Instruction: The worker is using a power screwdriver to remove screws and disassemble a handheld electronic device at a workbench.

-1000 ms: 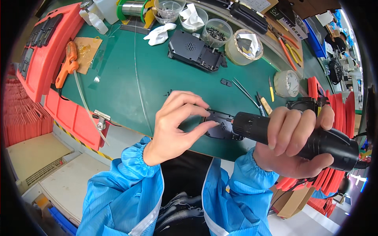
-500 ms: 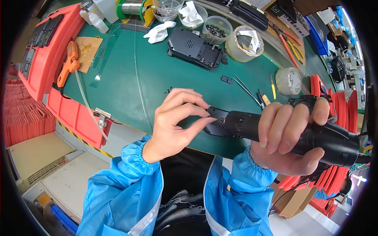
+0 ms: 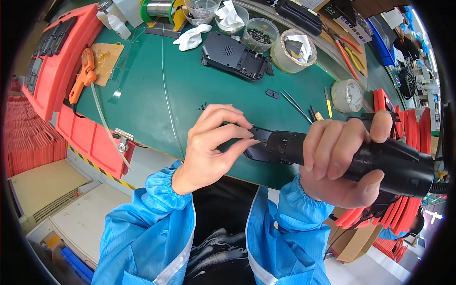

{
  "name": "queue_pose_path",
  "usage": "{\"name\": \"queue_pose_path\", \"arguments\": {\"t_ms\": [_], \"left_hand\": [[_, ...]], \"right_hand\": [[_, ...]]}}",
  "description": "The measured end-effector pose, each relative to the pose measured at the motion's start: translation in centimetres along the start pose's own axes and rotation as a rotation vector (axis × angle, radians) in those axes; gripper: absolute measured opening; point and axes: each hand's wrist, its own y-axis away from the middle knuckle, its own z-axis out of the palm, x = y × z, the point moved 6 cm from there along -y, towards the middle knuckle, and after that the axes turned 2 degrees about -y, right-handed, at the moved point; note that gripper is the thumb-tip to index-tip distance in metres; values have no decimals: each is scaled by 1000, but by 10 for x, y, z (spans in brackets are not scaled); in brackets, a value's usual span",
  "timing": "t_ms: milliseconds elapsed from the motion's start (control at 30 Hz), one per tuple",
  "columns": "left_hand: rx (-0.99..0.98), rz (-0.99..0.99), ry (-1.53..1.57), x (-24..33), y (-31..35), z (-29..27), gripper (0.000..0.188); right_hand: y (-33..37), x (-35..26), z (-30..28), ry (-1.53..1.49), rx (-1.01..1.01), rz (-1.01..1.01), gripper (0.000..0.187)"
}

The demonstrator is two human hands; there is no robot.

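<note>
Near the middle of the head view, over a green tabletop [image 3: 142, 99], two bare hands in blue sleeves meeting around a small black plastic part [image 3: 256, 148]. Left hand [image 3: 213, 142] at centre, fingers curled and pinching the part's edges, thumb below and fingertips above, part held just above the tabletop. Right hand [image 3: 342, 161] at 3 o'clock, wrapped tight around a thick black electric screwdriver [image 3: 380, 161], tool lying nearly level with its ribbed nose pressed against the right side of the part. Bit tip and screw hidden behind fingers; cannot tell whether seated.

Toward 12 o'clock, a larger black housing [image 3: 235, 57] lying flat, with clear tubs behind it: one of small dark screws [image 3: 260, 35], one holding white cloth [image 3: 297, 47]. White glove [image 3: 190, 38] just left of the housing. At 1 o'clock, tweezers [image 3: 294, 102] and a tiny black piece [image 3: 272, 93] on the mat, well apart from the hands. At 10 o'clock, an orange-handled tool [image 3: 83, 76] with a hose, beside a red tray [image 3: 57, 71]. Red bins [image 3: 401, 123] stacked at 3 o'clock behind the driver.

Judged for doing the step well: keep the driver in line with the screw axis, steady the part firmly between the pinching fingers, keep fingertips clear of the bit, press lightly before triggering so the bit does not slip and scar the plastic.
</note>
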Motion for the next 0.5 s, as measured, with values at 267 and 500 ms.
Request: {"name": "queue_pose_path", "arguments": {"t_ms": [267,500], "left_hand": [[6,63,-165,10,-1,4,31],[-151,189,-327,23,5,15,45]], "right_hand": [[3,0,-1,151,16,-56,45],[-3,8,-1,184,121,39,47]]}}
